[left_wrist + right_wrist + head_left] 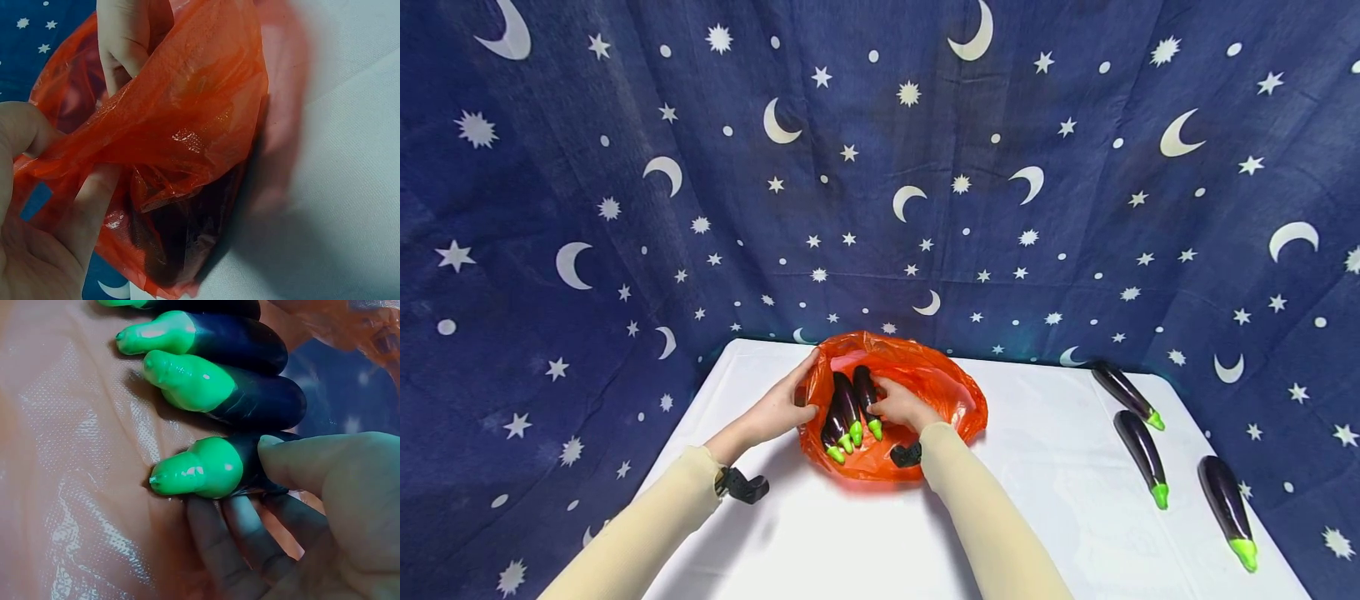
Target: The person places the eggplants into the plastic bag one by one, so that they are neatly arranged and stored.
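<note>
An orange-red plastic bag [951,387] lies with its mouth spread toward me in the head view. Several dark purple eggplants with bright green caps lie side by side inside it. My left hand [778,408] holds the bag's left rim, the film between thumb and fingers in the left wrist view. Inside the bag, my right hand [901,404] grips the rightmost eggplant [866,392], thumb on top and fingers beneath. Its green cap [209,469] points out past the fingers in the right wrist view. A neighbouring eggplant [262,403] lies right beside it.
On the white table [1030,467], three more eggplants lie at the right: one at the back edge [1123,392], one nearer [1141,454] and one by the right edge [1227,508]. A blue star-and-moon curtain [865,167] hangs close around the table's back and sides.
</note>
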Demonstrator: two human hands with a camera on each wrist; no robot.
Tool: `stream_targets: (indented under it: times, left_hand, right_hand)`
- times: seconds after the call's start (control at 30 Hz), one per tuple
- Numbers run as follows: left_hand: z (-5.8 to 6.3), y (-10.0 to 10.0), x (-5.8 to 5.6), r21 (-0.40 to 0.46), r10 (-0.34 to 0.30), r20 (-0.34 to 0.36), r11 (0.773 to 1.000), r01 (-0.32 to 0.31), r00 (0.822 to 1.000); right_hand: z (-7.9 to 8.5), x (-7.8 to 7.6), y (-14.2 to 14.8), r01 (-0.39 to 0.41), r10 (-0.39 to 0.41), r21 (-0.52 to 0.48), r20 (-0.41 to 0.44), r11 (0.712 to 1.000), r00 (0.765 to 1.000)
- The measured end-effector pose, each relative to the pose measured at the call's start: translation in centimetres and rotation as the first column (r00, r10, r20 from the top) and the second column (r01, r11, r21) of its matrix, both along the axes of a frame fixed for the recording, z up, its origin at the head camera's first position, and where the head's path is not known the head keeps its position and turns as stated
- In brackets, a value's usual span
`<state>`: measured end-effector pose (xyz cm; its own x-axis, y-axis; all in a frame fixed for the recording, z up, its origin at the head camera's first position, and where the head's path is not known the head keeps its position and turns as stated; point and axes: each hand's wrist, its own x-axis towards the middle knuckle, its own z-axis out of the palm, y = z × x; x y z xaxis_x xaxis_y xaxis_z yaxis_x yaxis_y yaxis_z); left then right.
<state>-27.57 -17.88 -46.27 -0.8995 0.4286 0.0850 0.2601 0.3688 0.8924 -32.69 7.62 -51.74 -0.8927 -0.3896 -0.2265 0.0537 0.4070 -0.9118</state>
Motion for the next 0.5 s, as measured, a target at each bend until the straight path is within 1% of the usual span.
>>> stream_targets:
  times: [0.2,0.3,0.37,0.5]
  left_hand:
    - [0.1,0.1,0.1,-0.008,0.004,-0.008,1.000,-0.004,1.000]
    - [0.1,0.1,0.1,-0.004,0.002,-0.014,1.000,-0.002,1.000]
    - [0.1,0.1,0.1,-0.002,0.000,-0.017,1.000,0.000,1.000]
    - [0.1,0.0,0.1,-0.006,0.001,-0.016,1.000,-0.001,1.000]
  right_hand:
    - [0.3,0.1,-0.1,-0.027,0.029,0.077,-0.028,0.997,0.999]
    - [0.4,0.1,0.1,-0.024,0.026,0.076,-0.023,0.997,0.999]
    - [0.5,0.0,0.3,-0.013,0.013,0.038,-0.004,0.999,1.000]
    - [0.7,-0.1,1.2,0.008,-0.004,-0.076,0.059,0.997,0.998]
